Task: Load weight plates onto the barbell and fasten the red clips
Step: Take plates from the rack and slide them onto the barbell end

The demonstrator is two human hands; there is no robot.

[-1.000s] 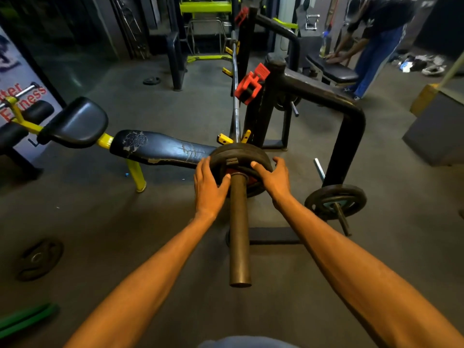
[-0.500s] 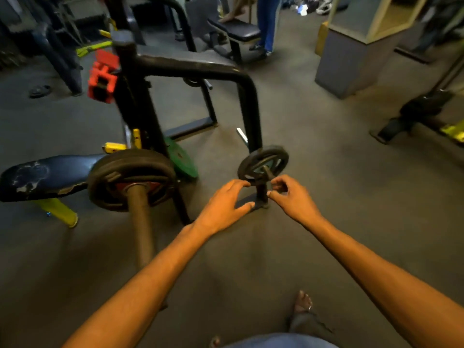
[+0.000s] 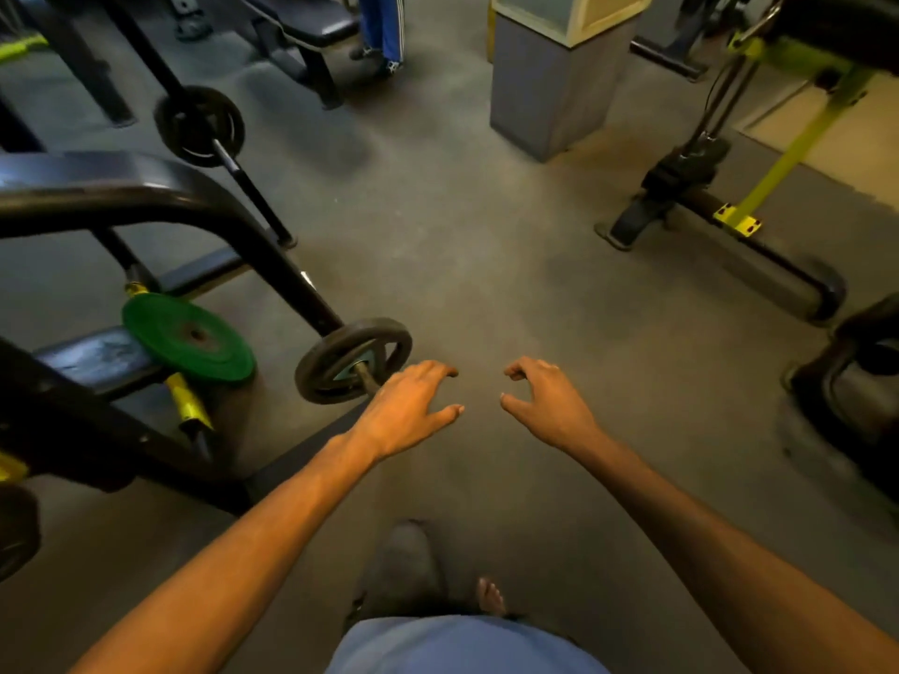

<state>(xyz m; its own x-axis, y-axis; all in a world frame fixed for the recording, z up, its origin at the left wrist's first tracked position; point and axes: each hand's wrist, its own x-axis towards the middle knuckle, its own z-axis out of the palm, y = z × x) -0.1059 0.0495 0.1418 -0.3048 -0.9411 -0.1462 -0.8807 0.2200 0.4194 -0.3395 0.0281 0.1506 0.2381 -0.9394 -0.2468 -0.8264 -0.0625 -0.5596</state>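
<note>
A small black weight plate (image 3: 335,355) hangs on a storage peg at the foot of the black rack (image 3: 146,197). My left hand (image 3: 406,406) hovers just right of that plate, fingers loosely curled, holding nothing. My right hand (image 3: 545,406) floats beside it over bare floor, fingers also loosely curled and empty. A green plate (image 3: 187,335) leans against the rack base to the left. Another black plate (image 3: 199,124) sits on a peg farther back. The barbell and the red clips are out of view.
A grey pillar base (image 3: 549,85) stands ahead. A yellow-and-black machine (image 3: 729,197) fills the right side. A person in blue trousers (image 3: 382,26) stands by a bench (image 3: 301,17) at the back. My bare foot (image 3: 489,595) shows at the bottom.
My view has swung right, away from the loaded barbell end. Both hands left the plate on the bar and now hover by the small plate on the rack peg.
</note>
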